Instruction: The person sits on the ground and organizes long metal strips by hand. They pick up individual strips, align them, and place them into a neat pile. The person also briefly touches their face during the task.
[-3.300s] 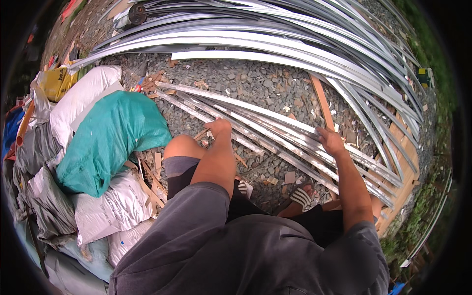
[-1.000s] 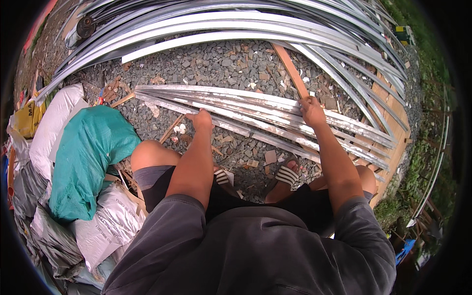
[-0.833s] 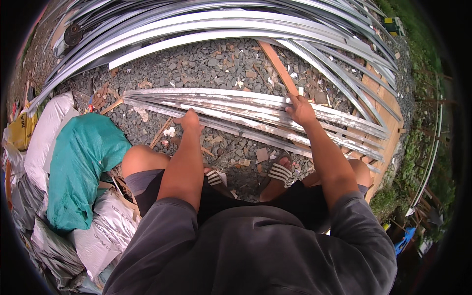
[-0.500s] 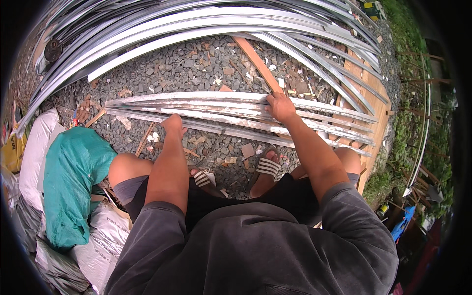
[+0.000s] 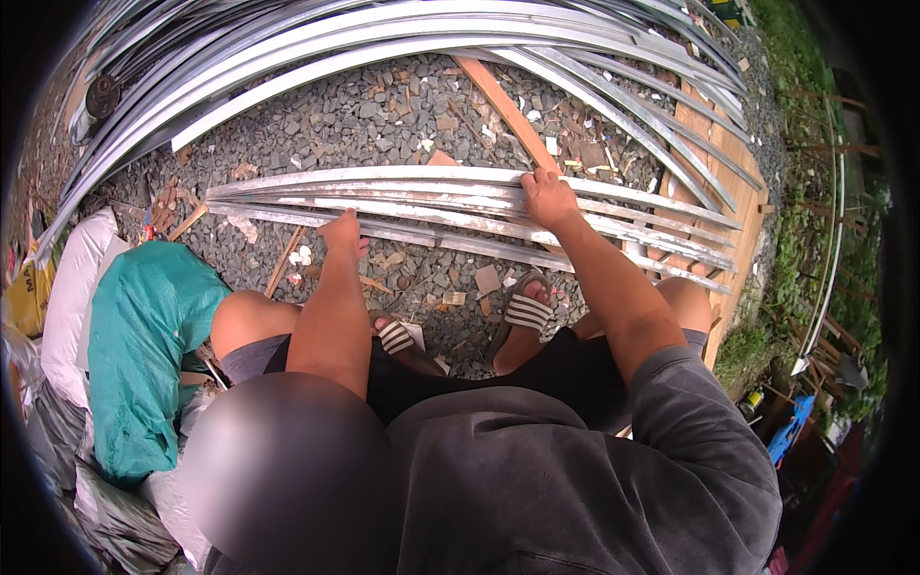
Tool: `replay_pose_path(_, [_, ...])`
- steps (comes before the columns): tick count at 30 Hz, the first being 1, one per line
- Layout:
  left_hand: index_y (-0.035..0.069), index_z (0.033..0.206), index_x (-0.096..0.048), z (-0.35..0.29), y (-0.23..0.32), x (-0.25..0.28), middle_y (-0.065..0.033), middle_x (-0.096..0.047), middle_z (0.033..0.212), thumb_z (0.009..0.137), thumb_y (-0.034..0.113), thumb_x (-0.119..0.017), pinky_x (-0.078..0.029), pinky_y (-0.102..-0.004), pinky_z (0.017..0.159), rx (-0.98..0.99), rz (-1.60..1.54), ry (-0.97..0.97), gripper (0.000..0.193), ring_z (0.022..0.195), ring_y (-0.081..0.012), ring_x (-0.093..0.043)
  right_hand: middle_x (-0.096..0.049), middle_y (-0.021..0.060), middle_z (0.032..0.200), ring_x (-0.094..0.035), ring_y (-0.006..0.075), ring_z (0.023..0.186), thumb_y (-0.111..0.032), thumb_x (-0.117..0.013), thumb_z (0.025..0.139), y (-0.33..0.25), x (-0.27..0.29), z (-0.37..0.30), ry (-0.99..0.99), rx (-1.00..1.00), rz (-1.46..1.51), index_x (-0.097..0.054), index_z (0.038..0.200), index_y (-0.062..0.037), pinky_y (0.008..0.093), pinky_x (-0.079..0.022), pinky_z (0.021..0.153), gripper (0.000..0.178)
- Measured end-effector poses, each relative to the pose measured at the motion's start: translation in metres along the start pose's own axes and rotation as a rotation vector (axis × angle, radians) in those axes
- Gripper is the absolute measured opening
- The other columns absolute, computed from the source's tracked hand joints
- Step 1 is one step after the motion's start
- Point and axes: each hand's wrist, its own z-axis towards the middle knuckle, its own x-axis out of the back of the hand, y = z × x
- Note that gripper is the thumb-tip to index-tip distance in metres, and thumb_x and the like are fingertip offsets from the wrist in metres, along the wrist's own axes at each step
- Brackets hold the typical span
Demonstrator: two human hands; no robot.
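Several long, thin metal channels (image 5: 422, 205), silvery with white smears, lie side by side across the gravel in front of me. They fan apart toward the right. My right hand (image 5: 550, 199) is closed over the farther channels, right of the middle, with its fingers curled at the far edge. Farther left, my left hand (image 5: 342, 232) is closed at the nearest channel (image 5: 441, 240). Its fingers are bent and partly hidden by the hand itself. Just beyond my right hand, a wooden strip (image 5: 508, 113) runs away toward the far metal pile.
A large pile of long metal profiles (image 5: 316, 67) spans the far side. Wooden boards (image 5: 743, 230) support the channels' right ends. Green (image 5: 144, 355) and white sacks (image 5: 72, 297) stand at my left. My sandalled feet (image 5: 525, 316) rest on gravel. Grass (image 5: 738, 355) grows at the right.
Both hands keep their hold, with only a slight shift of the hands and channels in the picture. A blurred round patch now covers my left sleeve and part of the white sack.
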Motion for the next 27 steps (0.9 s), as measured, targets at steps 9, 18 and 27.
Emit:
replay_pose_path(9, [0.004,0.143,-0.045,-0.002,-0.002,0.009,-0.0216,-0.06,0.12,0.103,0.041,-0.05,-0.054,-0.0476,0.079,-0.028,0.038,-0.184,0.055,0.092,-0.0357,-0.07,-0.071,0.0126,0.109,-0.071,0.0312,0.103,-0.011,-0.053,0.094,0.005,-0.011,0.007,-0.058,0.098,-0.025,-0.065,0.111,-0.0099,0.0433,-0.058,0.083,0.022])
replay_pose_path(18, [0.005,0.143,-0.044,-0.001,-0.004,0.011,-0.02,-0.061,0.121,0.102,0.038,-0.048,-0.056,-0.0475,0.077,-0.045,-0.017,-0.197,0.053,0.092,-0.0374,-0.071,-0.074,0.0133,0.109,-0.071,0.0325,0.103,-0.012,-0.059,0.089,0.004,-0.013,-0.006,-0.129,0.123,0.042,-0.071,0.108,-0.0117,0.0448,-0.057,0.086,0.022])
replay_pose_path(27, [0.006,0.14,-0.047,0.0,-0.005,0.011,-0.0174,-0.059,0.125,0.102,0.04,-0.047,-0.054,-0.0483,0.081,-0.061,-0.026,-0.223,0.051,0.094,-0.0355,-0.07,-0.073,0.0139,0.113,-0.07,0.0321,0.107,-0.011,-0.062,0.087,-0.001,0.001,-0.028,-0.232,0.148,0.059,-0.071,0.11,-0.0104,0.0435,-0.056,0.089,0.025])
